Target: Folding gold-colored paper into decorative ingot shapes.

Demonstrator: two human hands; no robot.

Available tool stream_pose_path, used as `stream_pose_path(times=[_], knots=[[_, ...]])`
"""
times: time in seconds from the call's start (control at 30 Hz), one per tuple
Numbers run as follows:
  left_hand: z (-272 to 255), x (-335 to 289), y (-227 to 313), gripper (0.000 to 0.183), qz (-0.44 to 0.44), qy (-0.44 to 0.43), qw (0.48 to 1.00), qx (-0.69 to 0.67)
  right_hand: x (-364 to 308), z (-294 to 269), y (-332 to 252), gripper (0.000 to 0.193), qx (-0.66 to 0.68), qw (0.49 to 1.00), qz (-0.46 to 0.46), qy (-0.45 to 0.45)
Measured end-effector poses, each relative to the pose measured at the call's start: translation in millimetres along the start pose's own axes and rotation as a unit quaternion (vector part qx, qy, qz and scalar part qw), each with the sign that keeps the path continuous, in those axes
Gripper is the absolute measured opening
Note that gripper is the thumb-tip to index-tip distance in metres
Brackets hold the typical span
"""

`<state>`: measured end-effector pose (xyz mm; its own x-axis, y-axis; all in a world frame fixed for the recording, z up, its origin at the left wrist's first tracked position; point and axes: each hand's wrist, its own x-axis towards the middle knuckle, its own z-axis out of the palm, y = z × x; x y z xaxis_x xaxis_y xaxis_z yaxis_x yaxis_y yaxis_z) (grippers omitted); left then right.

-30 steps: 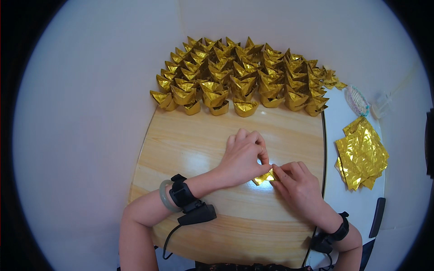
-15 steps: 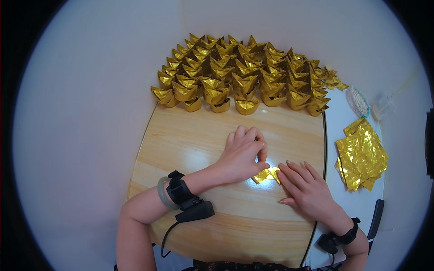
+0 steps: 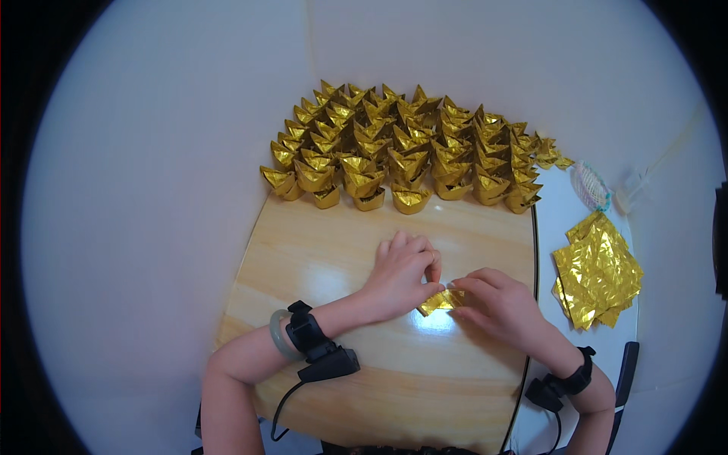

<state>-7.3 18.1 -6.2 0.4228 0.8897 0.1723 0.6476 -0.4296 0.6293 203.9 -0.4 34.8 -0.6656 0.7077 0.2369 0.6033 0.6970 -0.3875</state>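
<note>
A small folded piece of gold foil paper (image 3: 438, 303) lies on the wooden table between my hands. My left hand (image 3: 403, 274) is closed, its fingers curled and its thumb at the upper left of the piece. With fingers and thumb, my right hand (image 3: 502, 305) grips the right end of the paper, partly covering it. Beyond my hands stand many finished ingot-shaped gold paper folds (image 3: 410, 167), nested in packed rows. To the right, a loose stack of flat gold foil sheets (image 3: 599, 269) rests on a white surface.
An oval woven item with a teal rim (image 3: 591, 186) and a clear plastic object (image 3: 629, 196) sit at the right, by the wall. Black devices are strapped to both wrists, with cables hanging down. The wooden tabletop (image 3: 326, 243) ends at a dark edge on the right.
My right hand has gone from lying spread beside the paper to gripping its right end. My left hand stays at the piece's left side. The whole view has shifted slightly.
</note>
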Motion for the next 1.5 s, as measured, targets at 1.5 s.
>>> stream_pose_path(times=[1.5], knots=[[-12, 1, -9, 0.016, 0.104, -0.052, 0.991, -0.069, -4, 13, 11, 0.032, 0.079, 0.992, 0.083, 0.052]])
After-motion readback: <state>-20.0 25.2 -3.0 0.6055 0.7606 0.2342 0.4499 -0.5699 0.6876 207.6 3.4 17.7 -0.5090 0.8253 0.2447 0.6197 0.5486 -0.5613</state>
